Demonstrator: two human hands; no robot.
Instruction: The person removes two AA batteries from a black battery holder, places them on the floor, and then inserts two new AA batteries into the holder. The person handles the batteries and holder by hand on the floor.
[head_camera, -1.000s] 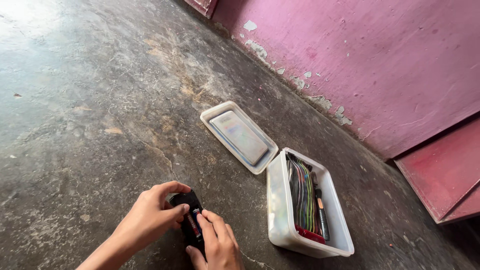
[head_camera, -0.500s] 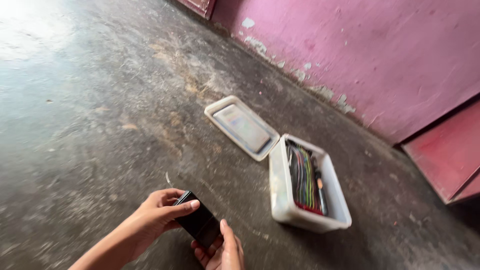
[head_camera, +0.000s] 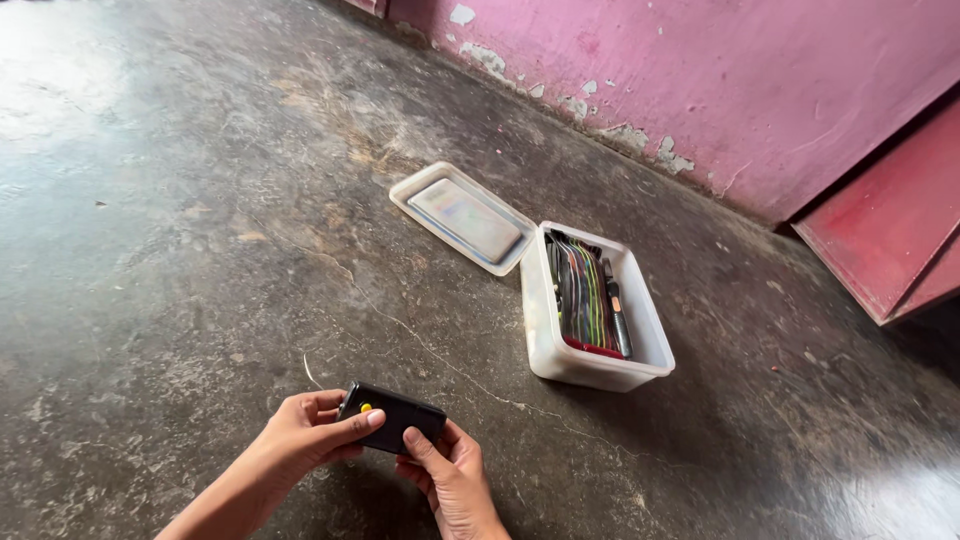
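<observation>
That small black box with a yellow dot sits low in the frame, just above the floor, pinched between both hands: left hand fingers clamped on its left end, right hand gripping from below. It looks light, rigid and smooth (so probably a bit slippery); the short ends seem the safest hold. Count: one black box, one white tub of coloured wires at centre right, and one lid touching it.

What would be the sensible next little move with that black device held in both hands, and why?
Probably turning the small black device over to check it. Both the left hand and the right hand grip it just above the concrete floor, with a yellow button facing up. The open white plastic box of coloured wires lies off to the right, its lid beside it.
</observation>
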